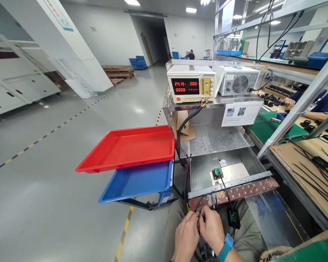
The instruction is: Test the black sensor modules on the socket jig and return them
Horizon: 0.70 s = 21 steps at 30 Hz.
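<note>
Below the metal tray [200, 176], my left hand [186, 234] and right hand [212, 228] meet, pinching 1 small plug [198, 225]; seating it needs steady alignment.

Just past the fingers [198, 217] stands a shiny metal bench [202, 176]. Its low shelf holds a pale plate [233, 171], and a small round black and green part [217, 172] sits on that plate. A brown strip with holes [243, 190] runs along the edge nearest the fingers. Higher up and farther off, the top shelf [207, 112] carries a power box with red numbers [191, 84] and a grey fan box [239, 80] beside it. Left of the fingers, a red tray [131, 147] sits above a blue tray [138, 180].
</note>
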Tool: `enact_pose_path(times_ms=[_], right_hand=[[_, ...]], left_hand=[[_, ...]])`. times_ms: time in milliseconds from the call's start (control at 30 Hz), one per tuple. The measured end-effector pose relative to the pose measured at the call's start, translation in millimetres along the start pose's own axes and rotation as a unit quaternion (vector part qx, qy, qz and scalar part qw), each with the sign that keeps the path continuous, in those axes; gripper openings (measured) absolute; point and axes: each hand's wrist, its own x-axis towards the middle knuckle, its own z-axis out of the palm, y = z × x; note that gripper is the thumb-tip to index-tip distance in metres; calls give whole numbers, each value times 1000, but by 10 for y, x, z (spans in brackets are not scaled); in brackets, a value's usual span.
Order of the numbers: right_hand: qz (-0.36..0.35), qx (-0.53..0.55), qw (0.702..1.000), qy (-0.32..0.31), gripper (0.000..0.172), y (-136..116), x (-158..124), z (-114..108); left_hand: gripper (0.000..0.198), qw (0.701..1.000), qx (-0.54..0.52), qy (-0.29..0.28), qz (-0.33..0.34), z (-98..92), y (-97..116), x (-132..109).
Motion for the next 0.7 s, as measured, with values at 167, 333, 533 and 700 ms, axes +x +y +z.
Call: enact_pose_path(times_ms=[167,333,533,700], right_hand=[[-1,-1,1000,10,17,-2,-6,12],[-3,-2,1000,15,16,17,-12,45],[-12,-8,1000,23,19,14,-10,67],[-24,-16,999,27,18,99,14,189]], left_hand=[[38,1000,5,0,-2,4,-7,0],[38,1000,12,11,5,18,-22,-3],[39,1000,-1,19,7,-1,-27,9],[37,999,2,30,25,122,-169,7]])
